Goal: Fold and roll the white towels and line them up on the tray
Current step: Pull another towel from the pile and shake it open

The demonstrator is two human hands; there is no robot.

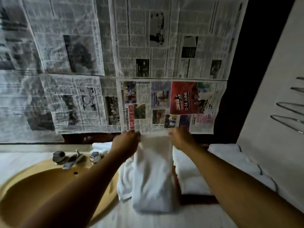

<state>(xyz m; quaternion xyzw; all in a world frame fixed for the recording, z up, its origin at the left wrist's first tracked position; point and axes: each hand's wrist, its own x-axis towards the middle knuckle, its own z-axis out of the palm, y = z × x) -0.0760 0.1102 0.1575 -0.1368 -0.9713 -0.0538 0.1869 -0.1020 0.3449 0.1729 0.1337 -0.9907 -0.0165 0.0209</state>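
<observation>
Left hand [126, 143] and right hand [179, 139] pinch top corners of hanging towel [153, 175], centre; grip blurred. Tray [197, 199] at 4 o'clock holds folded towels [189, 171], mostly hidden beneath them. Sink [41, 195] at 8 o'clock: loose towel [125, 183] overlaps rim.

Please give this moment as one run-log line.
step: folding | white towel: narrow strip, lower end on counter | left hand: grips its top edge | right hand: grips same edge | sink: at left
</observation>
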